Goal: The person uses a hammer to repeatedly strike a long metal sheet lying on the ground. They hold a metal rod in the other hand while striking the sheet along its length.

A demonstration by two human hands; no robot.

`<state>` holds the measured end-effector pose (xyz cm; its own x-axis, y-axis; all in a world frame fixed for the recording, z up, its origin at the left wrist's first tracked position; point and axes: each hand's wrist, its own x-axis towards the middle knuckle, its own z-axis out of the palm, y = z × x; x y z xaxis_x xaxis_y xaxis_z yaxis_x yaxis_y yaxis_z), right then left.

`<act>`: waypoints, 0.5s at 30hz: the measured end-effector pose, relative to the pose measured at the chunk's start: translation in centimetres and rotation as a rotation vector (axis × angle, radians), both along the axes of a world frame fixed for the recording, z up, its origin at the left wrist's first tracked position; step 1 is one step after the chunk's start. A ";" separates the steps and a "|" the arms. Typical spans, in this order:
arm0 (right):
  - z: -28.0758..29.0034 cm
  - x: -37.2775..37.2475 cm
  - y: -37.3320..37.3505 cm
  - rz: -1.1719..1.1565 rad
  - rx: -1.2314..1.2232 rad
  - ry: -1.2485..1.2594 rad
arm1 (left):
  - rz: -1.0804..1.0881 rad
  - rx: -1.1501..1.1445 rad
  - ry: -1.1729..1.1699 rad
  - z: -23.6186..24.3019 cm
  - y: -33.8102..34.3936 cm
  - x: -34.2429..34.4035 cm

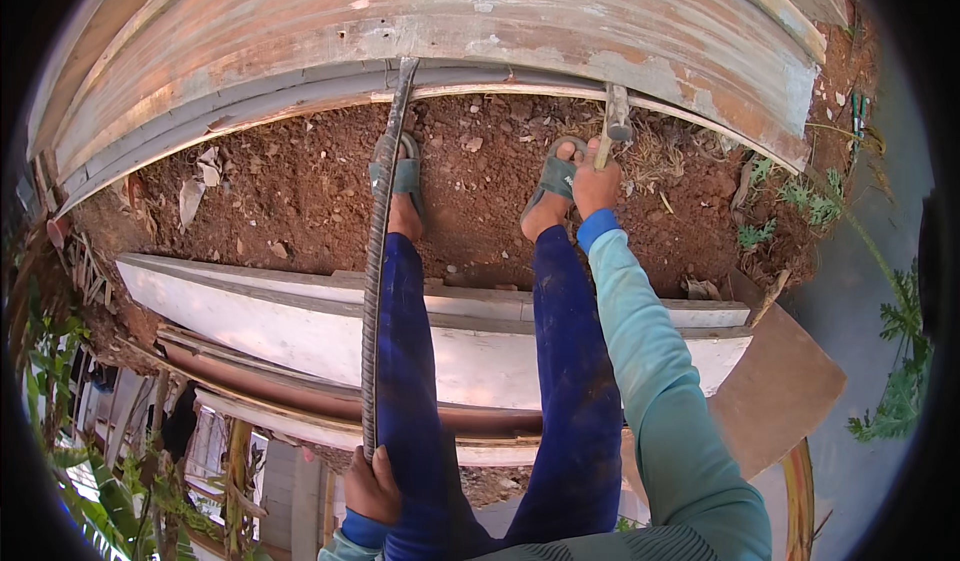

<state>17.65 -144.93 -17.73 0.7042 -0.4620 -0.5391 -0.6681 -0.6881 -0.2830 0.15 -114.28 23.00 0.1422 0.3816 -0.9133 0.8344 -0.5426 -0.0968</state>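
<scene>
My left hand point(372, 488) is closed round the lower end of a long ribbed steel bar point(375, 271). The bar runs up past my left leg, and its flattened far tip meets the edge of a weathered wooden panel point(560, 26). In my right hand point(597, 183), fingers wrapped, is the short handle of a hammer point(619, 119). The hammer's head lies against the same panel edge, further right; I cannot tell if it is wedged under it. Flaking, pale paint covers the panel, and a gap with boards behind shows along its near edge.
My sandaled feet stand on reddish soil point(470, 191) with dry leaves and debris. Behind them lie long white-faced boards point(290, 326) and a brown sheet point(785, 381). Green plants point(890, 361) edge the grey ground at right; more foliage grows at lower left.
</scene>
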 end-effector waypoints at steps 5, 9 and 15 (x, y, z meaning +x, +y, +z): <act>6.4 2.1 1.5 -0.130 0.175 0.134 | -0.120 0.057 -0.221 -0.9 -0.1 -0.7; 6.0 1.4 1.4 -0.055 0.170 0.004 | -0.098 0.100 -0.250 -3.3 -0.4 2.5; 4.3 1.2 -0.1 -0.165 0.349 -0.372 | -0.002 -0.013 -0.239 -3.8 1.1 3.3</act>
<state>18.90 -144.99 -13.45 0.8103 -0.4202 -0.4085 -0.5703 -0.4051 -0.7146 3.46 -113.19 19.18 0.3560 0.3697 -0.8582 0.8315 -0.5445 0.1103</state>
